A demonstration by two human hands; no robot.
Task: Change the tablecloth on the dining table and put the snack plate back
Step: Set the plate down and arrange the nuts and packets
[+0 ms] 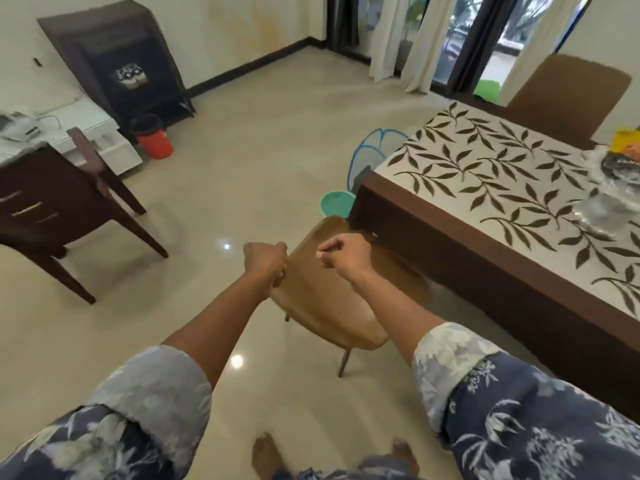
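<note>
Step looks like prep: clearing the chair point(322, 299) away from the table. Left hand point(266, 263) grips the chair back's edge. Right hand point(343, 252) is curled at its top, grip unclear. Leaf tablecloth point(485, 174) covers the tabletop point(450, 216), right of the right hand, with the snack plate point(609, 181) on it. Next move: lift the plate off.

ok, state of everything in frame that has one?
near chair: out from the table, by its corner
left hand: grips near chair's back edge
right hand: curled at the chair top, grip unclear
tablecloth: leaf-patterned, spread flat on the table
snack plate: on the tablecloth, cut off by frame edge
far chair: tucked in at the far side
red bucket: upright on floor
</note>
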